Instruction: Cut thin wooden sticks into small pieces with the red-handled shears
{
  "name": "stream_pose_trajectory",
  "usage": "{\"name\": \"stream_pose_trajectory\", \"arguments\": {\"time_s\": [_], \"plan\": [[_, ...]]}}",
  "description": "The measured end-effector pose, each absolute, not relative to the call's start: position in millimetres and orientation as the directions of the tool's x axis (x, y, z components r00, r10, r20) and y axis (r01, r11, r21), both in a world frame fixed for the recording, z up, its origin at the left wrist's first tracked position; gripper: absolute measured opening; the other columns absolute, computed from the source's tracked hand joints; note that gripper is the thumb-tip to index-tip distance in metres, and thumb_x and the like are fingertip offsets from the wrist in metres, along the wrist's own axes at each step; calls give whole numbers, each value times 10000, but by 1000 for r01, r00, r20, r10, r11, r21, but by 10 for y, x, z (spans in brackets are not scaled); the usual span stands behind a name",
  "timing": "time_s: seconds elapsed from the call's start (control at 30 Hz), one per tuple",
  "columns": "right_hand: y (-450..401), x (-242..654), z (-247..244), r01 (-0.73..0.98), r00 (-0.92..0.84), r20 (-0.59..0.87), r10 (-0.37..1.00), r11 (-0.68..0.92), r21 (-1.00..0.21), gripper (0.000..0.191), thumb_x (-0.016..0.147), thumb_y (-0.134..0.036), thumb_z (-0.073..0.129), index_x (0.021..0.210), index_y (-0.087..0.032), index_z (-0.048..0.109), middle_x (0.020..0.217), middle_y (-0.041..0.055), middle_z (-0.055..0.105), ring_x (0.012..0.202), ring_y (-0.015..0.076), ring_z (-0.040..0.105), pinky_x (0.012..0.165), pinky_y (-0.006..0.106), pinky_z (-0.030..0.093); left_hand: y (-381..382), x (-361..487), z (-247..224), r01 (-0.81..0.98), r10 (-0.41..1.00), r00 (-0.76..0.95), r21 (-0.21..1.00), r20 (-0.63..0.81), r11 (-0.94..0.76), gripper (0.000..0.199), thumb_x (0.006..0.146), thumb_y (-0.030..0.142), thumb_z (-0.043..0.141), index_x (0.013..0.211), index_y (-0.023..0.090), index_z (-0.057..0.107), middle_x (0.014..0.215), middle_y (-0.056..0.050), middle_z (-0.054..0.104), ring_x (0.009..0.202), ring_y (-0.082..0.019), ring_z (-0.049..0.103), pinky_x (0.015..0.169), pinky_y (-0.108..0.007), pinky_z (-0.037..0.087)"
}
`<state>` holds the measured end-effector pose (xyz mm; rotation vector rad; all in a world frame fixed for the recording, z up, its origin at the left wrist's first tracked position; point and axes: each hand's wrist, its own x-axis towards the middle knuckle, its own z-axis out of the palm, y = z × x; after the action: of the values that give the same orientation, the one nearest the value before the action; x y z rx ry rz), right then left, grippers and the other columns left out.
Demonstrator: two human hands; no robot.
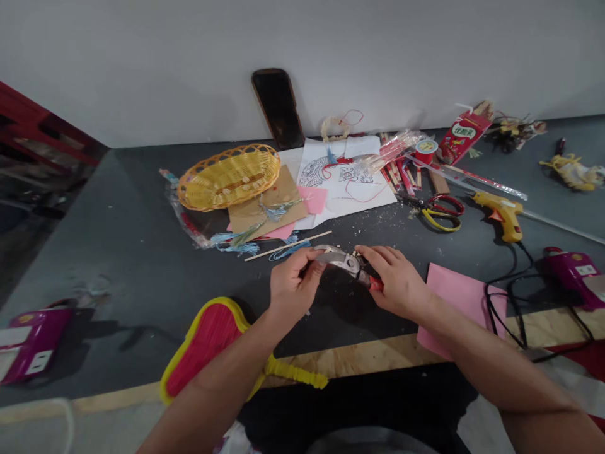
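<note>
Toward six o'clock on the desk [127, 252]: cutters [350, 263], gripped in my right hand [397, 280]; left hand [293, 282], fingers pinched together (contents unclear), at the blades.

Pliers [348, 262]: betw. L hand [295, 282] & R hand [397, 282]. Basket [236, 173]: behind, L of pliers, partly on cardboard [291, 192]. Scissors [426, 206], glue gun [507, 215]: behind, R of pliers. Phone [278, 108]: behind pliers, agst. wall [378, 57].

Pruning shears [350, 263]: silver-grey blades, red grip. Desk [118, 246] dark grey. Wicker basket [258, 165] yellow, rim orange-brown. Fan-shaped piece [208, 343] red, border and handle yellow. Scissors [424, 205]: one loop red, other yellow. Glue gun [509, 219] yellow. White sheet [345, 197] patterned in black line drawing. Tassels [275, 212] pale blue; card [293, 189] tan; square paper [460, 295] pink. Drink carton [466, 135] red, pale oval label.
</note>
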<state>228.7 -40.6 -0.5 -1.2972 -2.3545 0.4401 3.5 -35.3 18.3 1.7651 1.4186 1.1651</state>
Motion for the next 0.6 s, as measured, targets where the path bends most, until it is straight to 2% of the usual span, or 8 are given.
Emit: {"name": "stream_pose_trajectory", "arguments": {"time_s": [0.1,0.27,0.43,0.6], "plan": [[-428,2271,38,748,-474,167,865,495,-441,613,738,-96,520,1349,-142,513,1220,152,660,1080,310,615,936,490,508,-359,50,192,470,953,44,835,301,-286,167,902,260,596,872,180,739,713,-2,723,576,-111,626,557,-199,468],[-449,2272,58,770,-468,135,873,478,-423,530,777,-102,510,1303,-160,539,1153,138,668,1003,280,623,879,438,515,-362,73,204,470,952,44,835,303,-288,165,905,261,596,863,188,739,771,-12,757,647,-129,672,607,-206,503],[-433,2247,51,781,-457,146,878,474,-407,467,812,-96,502,1272,-159,556,1138,138,672,1020,288,615,868,434,499,-364,75,199,469,958,31,842,285,-266,171,898,299,603,842,187,719,682,6,706,564,-113,606,546,-199,458],[-430,2220,53,796,-437,187,880,475,-375,494,834,-90,500,1317,-190,539,1196,129,672,1057,290,601,865,435,472,-362,48,208,493,960,29,832,279,-256,151,872,302,626,836,179,706,627,24,645,521,-96,528,515,-194,411]]}}
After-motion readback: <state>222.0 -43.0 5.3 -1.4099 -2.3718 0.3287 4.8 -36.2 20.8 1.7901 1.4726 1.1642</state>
